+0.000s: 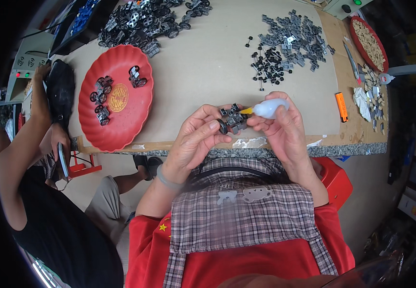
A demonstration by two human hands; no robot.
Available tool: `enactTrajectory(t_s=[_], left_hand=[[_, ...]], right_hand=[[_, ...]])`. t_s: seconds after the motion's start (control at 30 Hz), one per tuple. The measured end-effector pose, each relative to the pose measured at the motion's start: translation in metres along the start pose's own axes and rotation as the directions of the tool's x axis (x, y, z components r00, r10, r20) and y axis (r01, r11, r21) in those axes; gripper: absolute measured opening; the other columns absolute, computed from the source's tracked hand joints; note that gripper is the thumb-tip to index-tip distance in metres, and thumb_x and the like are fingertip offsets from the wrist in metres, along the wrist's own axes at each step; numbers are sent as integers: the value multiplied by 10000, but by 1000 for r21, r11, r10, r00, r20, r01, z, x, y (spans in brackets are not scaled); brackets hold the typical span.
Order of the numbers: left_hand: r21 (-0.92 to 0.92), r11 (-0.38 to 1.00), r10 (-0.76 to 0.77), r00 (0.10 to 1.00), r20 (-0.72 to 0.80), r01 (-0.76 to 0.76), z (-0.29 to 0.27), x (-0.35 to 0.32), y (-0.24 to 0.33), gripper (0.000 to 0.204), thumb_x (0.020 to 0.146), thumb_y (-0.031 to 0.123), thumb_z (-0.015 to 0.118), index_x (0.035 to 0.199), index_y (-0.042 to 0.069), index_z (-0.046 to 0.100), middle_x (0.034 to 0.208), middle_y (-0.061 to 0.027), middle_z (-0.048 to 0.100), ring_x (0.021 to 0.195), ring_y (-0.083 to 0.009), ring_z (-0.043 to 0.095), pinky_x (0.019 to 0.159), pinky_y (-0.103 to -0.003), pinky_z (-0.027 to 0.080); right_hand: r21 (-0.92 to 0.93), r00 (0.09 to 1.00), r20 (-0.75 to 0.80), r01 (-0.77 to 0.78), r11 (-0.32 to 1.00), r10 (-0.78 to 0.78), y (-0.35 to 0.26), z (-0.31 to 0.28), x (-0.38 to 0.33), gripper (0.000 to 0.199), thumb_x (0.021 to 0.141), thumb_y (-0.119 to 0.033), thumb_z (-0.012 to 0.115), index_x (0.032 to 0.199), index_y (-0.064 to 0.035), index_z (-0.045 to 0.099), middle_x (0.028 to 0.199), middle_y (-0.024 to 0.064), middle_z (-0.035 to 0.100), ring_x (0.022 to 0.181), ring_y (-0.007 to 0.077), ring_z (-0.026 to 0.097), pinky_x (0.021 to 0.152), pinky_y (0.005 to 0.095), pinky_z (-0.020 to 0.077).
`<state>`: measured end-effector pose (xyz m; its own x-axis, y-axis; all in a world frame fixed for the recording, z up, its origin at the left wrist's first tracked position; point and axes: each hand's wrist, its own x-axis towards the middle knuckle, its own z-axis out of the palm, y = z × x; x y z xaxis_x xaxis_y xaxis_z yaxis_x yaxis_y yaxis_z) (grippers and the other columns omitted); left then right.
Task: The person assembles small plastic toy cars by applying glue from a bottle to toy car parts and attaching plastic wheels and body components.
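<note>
Left hand point(192, 140) around a dark wheeled assembly point(237, 125), right hand point(286, 130) around a white bottle point(268, 109), yellow nozzle point(247, 111) toward the assembly.

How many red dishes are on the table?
2. The big wavy-edged dish is on the left; the smaller-looking dish, holding tan pieces, is at the far right.

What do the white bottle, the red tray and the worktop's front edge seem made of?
White bottle: probably soft plastic, smooth; milky, rounded wall. Red tray: likely moulded plastic, satin; even colour, scalloped rim. Front edge: stone or a stone-look composite, grey-speckled; I can't tell which.
</note>
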<state>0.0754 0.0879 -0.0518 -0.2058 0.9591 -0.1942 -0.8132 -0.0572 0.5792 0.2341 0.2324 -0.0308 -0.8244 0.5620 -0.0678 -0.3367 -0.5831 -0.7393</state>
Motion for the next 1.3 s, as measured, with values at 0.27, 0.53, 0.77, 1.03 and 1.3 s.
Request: enactTrajectory(t_s=[0.27, 0.53, 0.77, 1.03, 1.3], left_hand=[[103, 995, 11, 998, -62, -4, 13, -3, 0, 203, 954, 100, 527, 1148, 40, 533, 1312, -149, 488, 1105, -189, 586, 857, -359, 582], [-13, 999, -31, 995, -98, 30, 7, -1, -8, 178, 944, 112, 545, 1105, 35, 548, 1209, -103, 536, 1015, -161, 602, 785, -323, 582], [-132, 986, -119, 988, -97, 105, 11, 1, -6, 172, 900, 69, 548, 1070, 46, 537, 1114, -81, 561, 978, -157, 606, 766, -321, 558], [-31, 987, -161, 979, -122, 158, 15, 1, -2, 441, 868, 61, 531, 1291, -57, 482, 1210, -208, 567, 983, -211, 621, 784, -272, 543], [36, 993, -106, 989, -99, 110, 28, 7, 10, 494, 859, -13, 450, 1345, -98, 423, 1317, -265, 502, 1091, -267, 603, 885, -298, 529]], right_hand=[[-234, 998, 3, 56, 971, -57, 13, 4, 0, 281, 971, -151, 530, 1181, 23, 463, 1054, 202, 631, 954, 283, 678, 787, 307, 567], [-258, 998, -6, 53, 965, -56, 18, 9, -3, 258, 947, -103, 575, 1158, 23, 497, 1067, 154, 613, 937, 206, 661, 806, 301, 567], [-229, 999, -2, 43, 972, -45, 16, 7, -5, 269, 944, -107, 579, 1162, 25, 495, 1075, 162, 608, 940, 230, 670, 789, 304, 575], [102, 996, -93, 21, 995, -11, 3, -17, -3, 262, 910, -45, 598, 1142, 12, 491, 1108, 192, 609, 890, 260, 686, 775, 303, 583], [227, 971, -231, 121, 966, -67, -11, -53, -5, 448, 876, -46, 655, 1274, 32, 463, 1133, 158, 608, 1025, 245, 640, 878, 250, 561]])
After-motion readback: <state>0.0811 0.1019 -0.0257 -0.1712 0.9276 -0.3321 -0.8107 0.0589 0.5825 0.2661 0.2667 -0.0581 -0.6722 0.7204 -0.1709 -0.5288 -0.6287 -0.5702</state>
